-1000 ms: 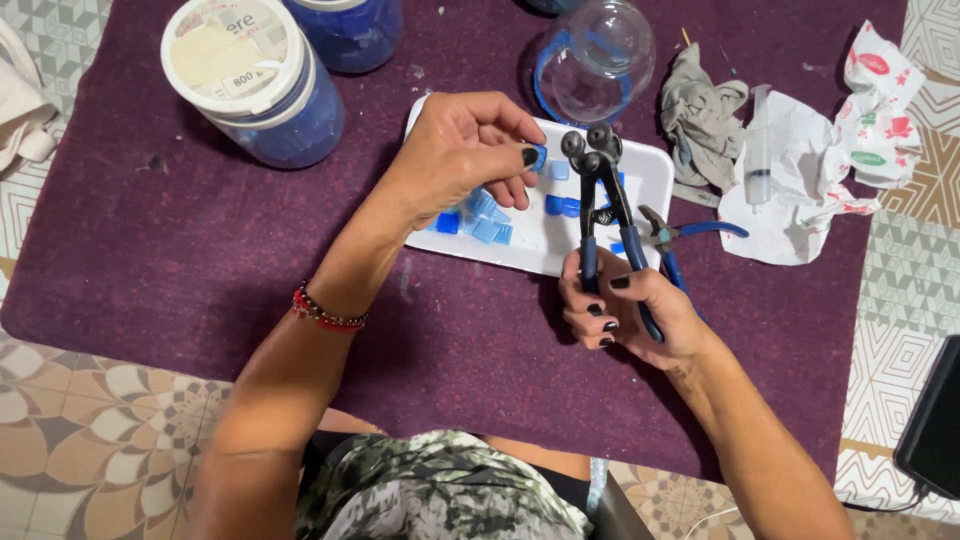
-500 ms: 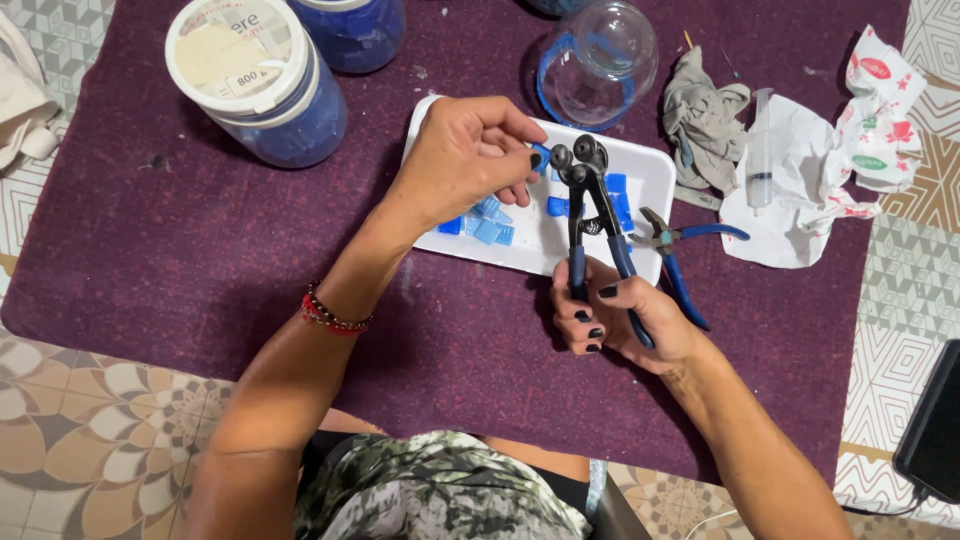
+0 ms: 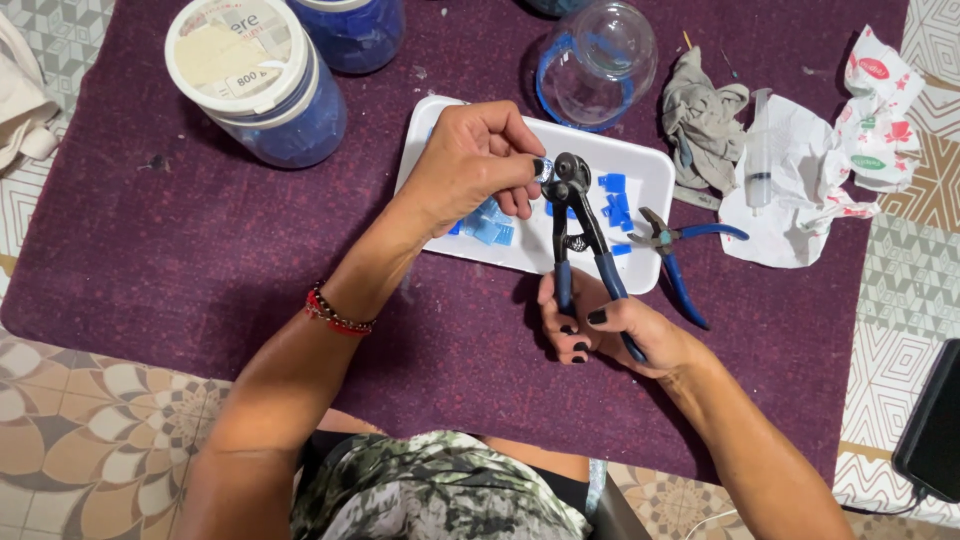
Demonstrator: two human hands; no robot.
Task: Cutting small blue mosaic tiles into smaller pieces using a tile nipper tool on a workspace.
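Over the white foam tray (image 3: 655, 165) that catches offcuts, my left hand (image 3: 470, 165) pinches a small blue glass chip (image 3: 543, 171) between the wheeled jaws of blue-handled nippers (image 3: 577, 228), gripped in my right hand (image 3: 610, 330).

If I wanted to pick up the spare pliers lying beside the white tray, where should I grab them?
Probably by the two blue handles, from the right. The spare pliers lie flat on the purple cloth, handles splayed away from the white tray, metal nose pointing toward it.
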